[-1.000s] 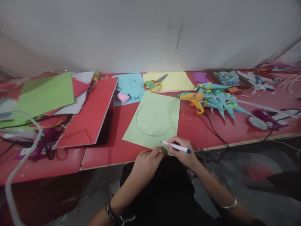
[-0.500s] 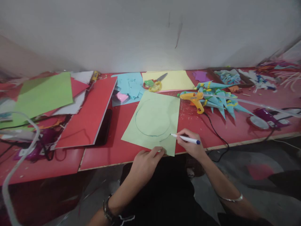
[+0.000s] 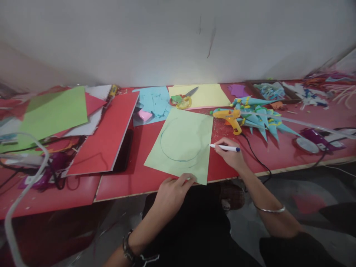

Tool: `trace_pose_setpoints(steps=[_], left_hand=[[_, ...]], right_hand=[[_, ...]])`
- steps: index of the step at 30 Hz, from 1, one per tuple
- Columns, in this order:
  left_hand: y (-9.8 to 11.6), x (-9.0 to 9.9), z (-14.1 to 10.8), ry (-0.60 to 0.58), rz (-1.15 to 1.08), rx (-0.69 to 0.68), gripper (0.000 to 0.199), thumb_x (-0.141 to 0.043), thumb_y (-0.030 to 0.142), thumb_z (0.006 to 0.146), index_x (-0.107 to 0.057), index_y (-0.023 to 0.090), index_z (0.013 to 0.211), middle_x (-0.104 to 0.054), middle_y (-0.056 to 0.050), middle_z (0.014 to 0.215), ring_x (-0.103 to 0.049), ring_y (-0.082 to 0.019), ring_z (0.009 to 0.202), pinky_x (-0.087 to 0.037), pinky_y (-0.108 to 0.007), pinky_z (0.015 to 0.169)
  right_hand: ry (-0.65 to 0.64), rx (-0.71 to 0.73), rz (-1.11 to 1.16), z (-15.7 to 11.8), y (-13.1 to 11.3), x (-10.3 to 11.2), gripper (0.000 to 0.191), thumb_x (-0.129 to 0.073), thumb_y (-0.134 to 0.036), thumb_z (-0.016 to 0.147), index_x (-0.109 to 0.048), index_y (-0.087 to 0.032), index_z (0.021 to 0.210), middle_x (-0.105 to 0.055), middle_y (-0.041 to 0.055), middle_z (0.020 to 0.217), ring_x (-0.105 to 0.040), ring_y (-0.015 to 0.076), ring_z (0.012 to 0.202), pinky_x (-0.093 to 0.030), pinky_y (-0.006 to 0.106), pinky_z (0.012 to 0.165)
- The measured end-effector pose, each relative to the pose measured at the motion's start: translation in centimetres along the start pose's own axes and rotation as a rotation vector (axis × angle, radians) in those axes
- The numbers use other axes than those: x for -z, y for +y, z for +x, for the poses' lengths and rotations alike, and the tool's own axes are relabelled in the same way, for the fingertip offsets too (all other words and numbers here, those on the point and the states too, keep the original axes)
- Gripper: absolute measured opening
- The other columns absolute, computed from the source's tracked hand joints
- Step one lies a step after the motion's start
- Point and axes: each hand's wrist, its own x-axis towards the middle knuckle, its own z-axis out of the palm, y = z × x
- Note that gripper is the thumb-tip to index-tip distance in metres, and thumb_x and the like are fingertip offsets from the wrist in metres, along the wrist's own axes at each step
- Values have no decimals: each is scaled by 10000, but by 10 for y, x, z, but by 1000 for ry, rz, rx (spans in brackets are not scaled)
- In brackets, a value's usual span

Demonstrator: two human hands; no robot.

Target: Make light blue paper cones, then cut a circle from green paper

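Observation:
A sheet of light green paper [image 3: 180, 141] lies on the red table, a large drawn circle on it and a second, partial curve outside the circle's lower right. In my right hand [image 3: 232, 155] is a white marker pen [image 3: 225, 148] with a dark blue end, its tip at the paper near the right edge. My left hand [image 3: 174, 193] is at the sheet's near edge, its fingers bent together over the border and holding it; the fingertips are partly hidden.
A yellow glue gun [image 3: 229, 119] lies right of the sheet, by blue paper cones [image 3: 261, 118]. Scissors [image 3: 185, 99] rest on pale yellow paper behind. A red board [image 3: 108, 133] and stacked coloured papers [image 3: 55, 111] are at left. A wooden tray [image 3: 289, 95] stands far right.
My right hand has moved the marker up and to the right, toward the sheet's right edge. The outer curve reaches farther up. My left hand stays in place.

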Motion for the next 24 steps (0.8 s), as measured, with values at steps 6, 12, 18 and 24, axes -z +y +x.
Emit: trace_pose_setpoints(steps=[6, 12, 18, 24], left_hand=[[0, 0, 0, -21, 11, 2, 305, -393, 87, 805, -571, 229, 1008, -626, 2, 1039, -560, -94, 548, -421, -246, 510], [1, 1, -2, -37, 30, -13, 265, -443, 146, 814, -555, 242, 1033, -616, 11, 1068, -575, -102, 578, -437, -254, 532], [-8, 3, -11, -17, 42, -25, 255, -422, 145, 826, -554, 243, 1022, -616, 20, 1075, -577, -105, 601, -441, -251, 532], [-32, 8, -27, -6, 73, -48, 287, -387, 80, 798, -575, 217, 966, -641, 12, 995, -570, -100, 609, -461, -228, 555]], right_hand=[[73, -46, 45, 7, 4, 0, 121, -539, -297, 735, -577, -183, 721, -599, 14, 663, -527, 132, 561, -390, 245, 514], [121, -91, 233, 8, 3, -1, 132, -543, -299, 736, -583, -182, 779, -618, 22, 703, -566, 141, 620, -439, 252, 552], [6, -119, 291, 7, -3, 1, 161, -532, -303, 749, -573, -177, 657, -600, 2, 591, -533, 107, 517, -427, 225, 502], [-99, -139, 331, -2, -12, -7, 177, -519, -317, 757, -564, -174, 662, -606, 5, 592, -535, 108, 528, -411, 216, 491]])
